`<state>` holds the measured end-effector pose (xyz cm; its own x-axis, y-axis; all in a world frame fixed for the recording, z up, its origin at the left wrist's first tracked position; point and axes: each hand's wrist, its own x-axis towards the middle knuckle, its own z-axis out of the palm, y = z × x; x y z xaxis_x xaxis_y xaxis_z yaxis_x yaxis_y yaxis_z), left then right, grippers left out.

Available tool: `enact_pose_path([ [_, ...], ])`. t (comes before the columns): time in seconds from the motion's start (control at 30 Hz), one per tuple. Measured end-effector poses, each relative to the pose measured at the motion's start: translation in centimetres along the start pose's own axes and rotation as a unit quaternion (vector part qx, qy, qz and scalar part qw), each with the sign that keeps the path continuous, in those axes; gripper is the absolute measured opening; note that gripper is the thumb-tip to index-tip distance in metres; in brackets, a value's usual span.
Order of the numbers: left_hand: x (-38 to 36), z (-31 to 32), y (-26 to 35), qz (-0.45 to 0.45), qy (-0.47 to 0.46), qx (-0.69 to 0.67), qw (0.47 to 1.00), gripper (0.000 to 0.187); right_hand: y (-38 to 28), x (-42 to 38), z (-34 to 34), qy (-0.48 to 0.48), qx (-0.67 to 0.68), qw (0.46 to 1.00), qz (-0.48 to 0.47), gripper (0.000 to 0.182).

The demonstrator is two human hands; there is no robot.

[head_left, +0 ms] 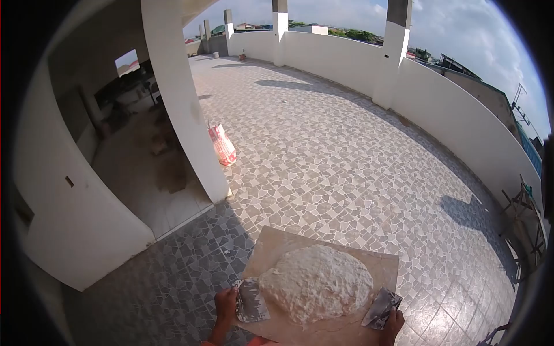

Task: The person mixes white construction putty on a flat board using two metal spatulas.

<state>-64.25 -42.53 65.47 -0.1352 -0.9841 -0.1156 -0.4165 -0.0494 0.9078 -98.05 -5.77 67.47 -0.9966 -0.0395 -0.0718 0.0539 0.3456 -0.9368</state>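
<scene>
A square tan board (262,245) is in front of me, low in the view, with a large lumpy mound of off-white wet plaster (317,279) on it. My left hand (226,303) is closed at the board's left edge, on a putty knife (251,301) whose smeared metal blade lies over the board. At the right edge my right hand (394,323) is closed on a second putty knife (382,308), its dark blade marked with dried plaster. Whether the fingers also grip the board underneath is hidden.
Patterned stone-look tiles (323,173) cover the terrace floor. A low white wall (461,115) with pillars runs along the right. A red and white sack (221,145) stands by the doorway pillar (179,98). At far right is a wooden trestle (522,213).
</scene>
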Motion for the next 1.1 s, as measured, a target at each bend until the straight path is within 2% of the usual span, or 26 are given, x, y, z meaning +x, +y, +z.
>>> enact_pose_path([
  [0.1,4.0,1.6,4.6,-0.049,0.036,0.002,0.998,0.037,-4.4,7.8,6.9,-0.052,-0.017,0.998,-0.024,0.039],
  [0.23,11.6,5.1,5.4,-0.100,0.102,-0.045,0.989,0.038,-9.6,17.2,17.2,-0.106,-0.050,0.992,-0.039,0.040],
  [0.33,19.2,7.3,9.5,-0.113,0.133,-0.075,0.982,0.038,-14.0,21.8,26.6,-0.127,-0.040,0.990,-0.038,0.040],
  [0.43,28.9,9.2,12.6,-0.069,0.128,-0.014,0.989,0.036,-17.7,26.4,34.6,-0.135,-0.039,0.989,-0.039,0.039],
  [0.47,32.1,9.8,15.0,-0.128,0.121,-0.025,0.984,0.035,-19.1,28.4,37.5,-0.132,-0.033,0.990,-0.043,0.038],
  [0.57,42.0,11.1,14.6,-0.083,0.104,0.022,0.991,0.035,-24.4,30.9,43.9,-0.122,-0.038,0.992,-0.018,0.037],
  [0.67,49.8,13.5,19.8,-0.076,0.108,-0.019,0.991,0.033,-27.5,34.7,50.5,-0.111,-0.038,0.993,0.005,0.037],
  [0.83,64.0,18.5,20.8,-0.047,0.131,-0.027,0.990,0.034,-32.1,43.5,64.1,-0.117,-0.076,0.989,-0.044,0.038],
  [0.9,69.0,21.0,23.4,-0.023,0.169,-0.052,0.984,0.036,-33.5,47.5,69.7,-0.133,-0.082,0.987,-0.045,0.040],
  [0.93,72.6,22.8,22.9,-0.028,0.174,-0.049,0.983,0.036,-35.4,50.7,73.7,-0.145,-0.070,0.986,-0.051,0.041],
  [1.0,78.6,22.0,21.3,-0.055,0.173,-0.002,0.983,0.037,-40.7,53.4,80.6,-0.204,-0.078,0.975,-0.045,0.043],
  [1.1,85.3,23.4,26.1,0.002,0.213,0.063,0.975,0.035,-44.9,58.8,90.5,-0.230,-0.088,0.966,-0.075,0.041],
])
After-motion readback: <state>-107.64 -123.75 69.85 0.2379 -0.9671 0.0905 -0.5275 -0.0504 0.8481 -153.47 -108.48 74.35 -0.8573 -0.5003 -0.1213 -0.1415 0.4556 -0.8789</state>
